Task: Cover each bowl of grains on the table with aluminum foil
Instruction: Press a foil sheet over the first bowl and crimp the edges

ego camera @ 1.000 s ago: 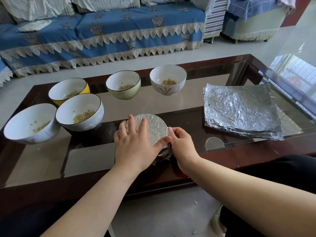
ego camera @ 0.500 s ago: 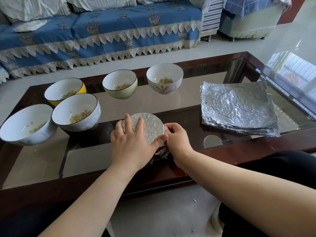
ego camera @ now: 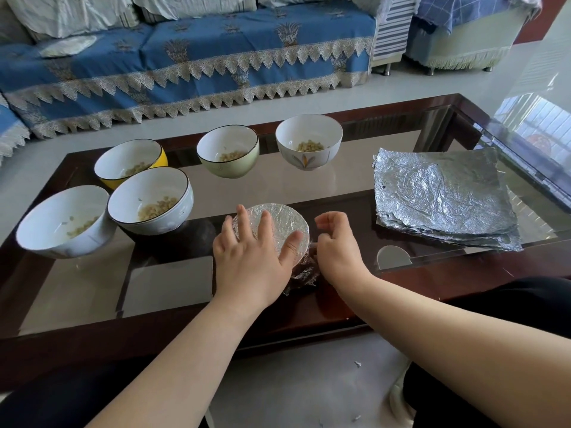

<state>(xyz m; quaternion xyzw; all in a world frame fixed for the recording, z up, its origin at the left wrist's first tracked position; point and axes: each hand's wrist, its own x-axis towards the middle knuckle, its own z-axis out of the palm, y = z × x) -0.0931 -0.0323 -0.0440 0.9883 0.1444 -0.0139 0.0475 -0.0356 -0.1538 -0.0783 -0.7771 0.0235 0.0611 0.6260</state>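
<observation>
A bowl wrapped in aluminum foil (ego camera: 285, 220) stands near the front edge of the glass table (ego camera: 340, 186). My left hand (ego camera: 250, 257) lies flat on its foil top with fingers spread. My right hand (ego camera: 336, 245) hovers just right of the bowl, fingers loosely curled and apart from the foil, holding nothing. Several uncovered bowls hold grains: a white one (ego camera: 61, 222) at far left, a white one with a dark rim (ego camera: 151, 200), a yellow one (ego camera: 129, 162), a green one (ego camera: 228, 151) and a white flowered one (ego camera: 309, 142). A stack of foil sheets (ego camera: 441, 196) lies at the right.
A blue covered sofa (ego camera: 185, 66) runs behind the table, with a footstool (ego camera: 463, 35) at back right. Small foil scraps (ego camera: 357, 363) lie on the floor between my knees. The table's dark wooden frame (ego camera: 463, 273) edges the glass.
My right hand has let go of the foil at the bowl's right side and opened a little away from it. My left hand stays pressed on the foil top.
</observation>
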